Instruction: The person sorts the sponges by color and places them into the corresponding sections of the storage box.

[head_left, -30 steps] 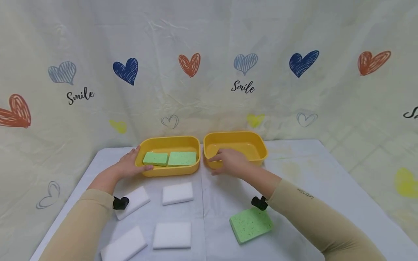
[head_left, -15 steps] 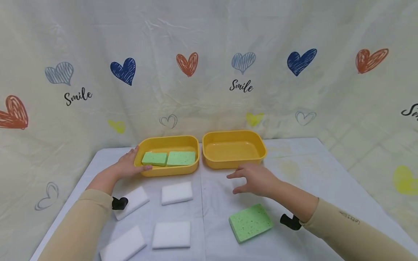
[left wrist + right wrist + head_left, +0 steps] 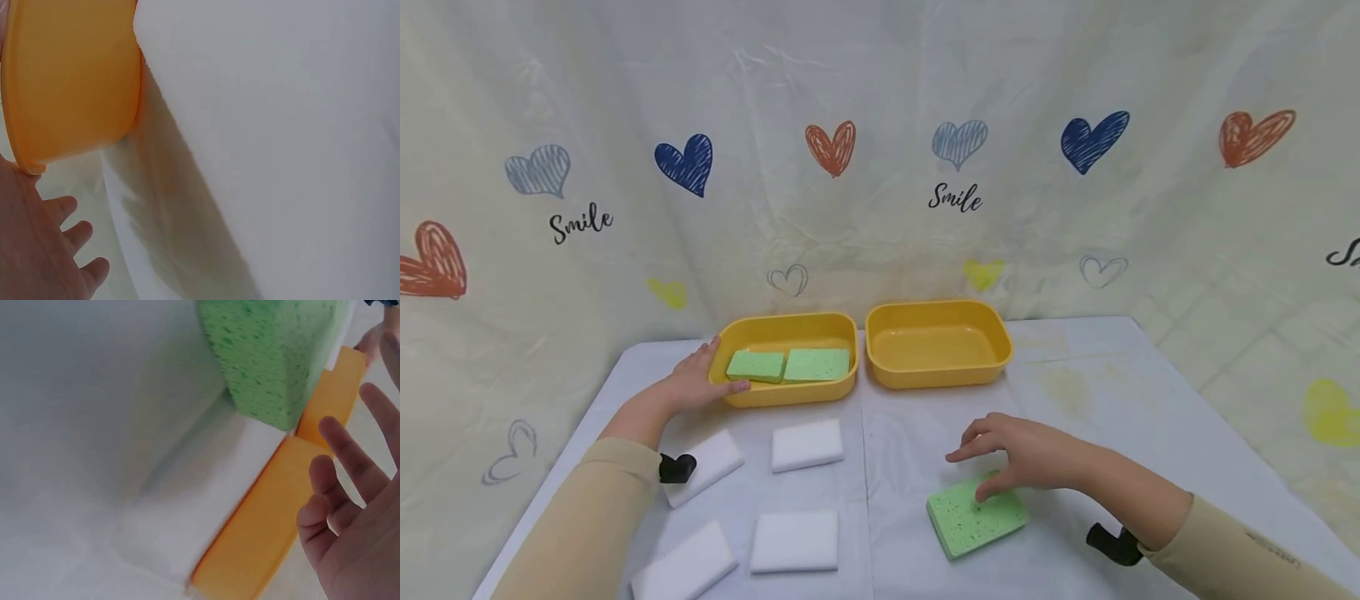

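Observation:
My left hand [image 3: 696, 377] rests against the left end of a yellow tray [image 3: 790, 397]. Its thumb lies over the front rim, and its fingers reach along the left side; in the left wrist view several fingertips hang free beside the tray wall [image 3: 75, 81]. Two green sponges [image 3: 817, 365] lie flat inside that tray. Over a third green sponge [image 3: 962, 521] on the table hovers my right hand [image 3: 1037, 454], fingers spread and thumb above the sponge's far right part. In the right wrist view a gap shows between those fingers and the sponge [image 3: 262, 362].
A second yellow tray [image 3: 940, 377], with nothing in it, stands right of the first. Several white sponge-like blocks [image 3: 795, 542] lie on the white cloth at the left front. Behind the table hangs a pale curtain [image 3: 880, 233] printed with hearts.
My right hand has drawn back from the right tray and come down toward the person, to above the near green sponge. The left hand has stayed at the left tray.

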Demonstrator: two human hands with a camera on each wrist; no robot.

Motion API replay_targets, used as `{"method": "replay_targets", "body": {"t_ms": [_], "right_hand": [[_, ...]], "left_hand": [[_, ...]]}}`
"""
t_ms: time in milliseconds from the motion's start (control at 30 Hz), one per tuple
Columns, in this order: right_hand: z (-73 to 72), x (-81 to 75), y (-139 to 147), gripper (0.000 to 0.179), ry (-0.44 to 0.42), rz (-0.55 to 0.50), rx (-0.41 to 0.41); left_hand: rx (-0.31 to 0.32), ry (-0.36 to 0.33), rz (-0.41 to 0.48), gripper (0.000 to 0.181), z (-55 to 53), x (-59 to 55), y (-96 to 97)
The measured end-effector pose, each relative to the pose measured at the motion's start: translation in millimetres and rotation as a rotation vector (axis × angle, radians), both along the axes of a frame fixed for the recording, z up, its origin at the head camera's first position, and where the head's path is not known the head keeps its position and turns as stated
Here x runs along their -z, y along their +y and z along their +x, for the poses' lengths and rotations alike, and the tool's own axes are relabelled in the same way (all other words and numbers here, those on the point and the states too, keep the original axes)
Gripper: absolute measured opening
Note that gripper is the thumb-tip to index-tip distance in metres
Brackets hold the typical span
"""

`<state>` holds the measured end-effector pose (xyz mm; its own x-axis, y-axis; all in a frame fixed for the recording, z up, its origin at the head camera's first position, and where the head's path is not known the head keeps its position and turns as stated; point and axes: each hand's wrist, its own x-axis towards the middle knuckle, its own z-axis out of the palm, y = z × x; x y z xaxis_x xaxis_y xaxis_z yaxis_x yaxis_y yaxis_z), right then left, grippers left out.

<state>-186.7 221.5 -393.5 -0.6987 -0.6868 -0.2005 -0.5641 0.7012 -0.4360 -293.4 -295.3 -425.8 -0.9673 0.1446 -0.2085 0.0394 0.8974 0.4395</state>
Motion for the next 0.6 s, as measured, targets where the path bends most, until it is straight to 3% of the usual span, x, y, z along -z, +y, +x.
{"method": "replay_targets", "body": {"t_ms": [300, 600], "right_hand": [[15.6, 8.9, 18, 0.058, -0.047, 0.002, -0.039], [23.7, 22.3, 27, 0.066, 0.069, -0.003, -0.12]], "left_hand": [[0.01, -0.009, 0.001, 0.124, -1.2, -2.7, 0.4], [0.025, 0.012, 0.006, 0.122, -3.3, -1.2, -0.1]]}}
